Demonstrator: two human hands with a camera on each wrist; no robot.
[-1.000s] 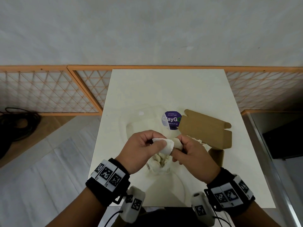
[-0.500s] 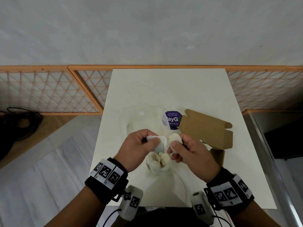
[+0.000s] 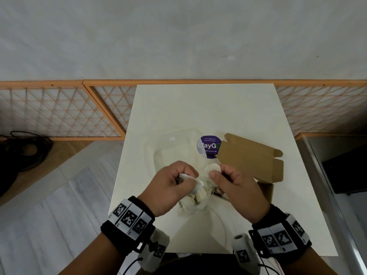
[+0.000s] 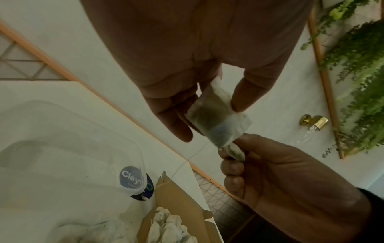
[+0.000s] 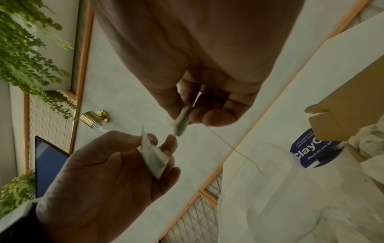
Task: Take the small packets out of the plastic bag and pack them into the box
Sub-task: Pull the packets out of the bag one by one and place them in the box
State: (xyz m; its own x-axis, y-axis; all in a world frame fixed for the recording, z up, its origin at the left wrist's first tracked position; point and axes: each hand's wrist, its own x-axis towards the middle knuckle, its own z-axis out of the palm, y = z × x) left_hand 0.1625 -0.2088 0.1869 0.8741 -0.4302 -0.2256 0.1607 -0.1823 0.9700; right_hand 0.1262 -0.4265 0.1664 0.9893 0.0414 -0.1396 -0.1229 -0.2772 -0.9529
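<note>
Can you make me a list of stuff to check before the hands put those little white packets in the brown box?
1. Left hand pinches a small white paper packet: ok.
2. Right hand pinches a second small white packet: ok.
3. The two packets are apart, not stuck together: ok in the right wrist view.
4. Thin string trailing from the right packet is free of snags: cannot tell.
5. Brown cardboard box is open, lid flap up: ok.
6. Room left in the box, which already holds packets: cannot tell.
</note>
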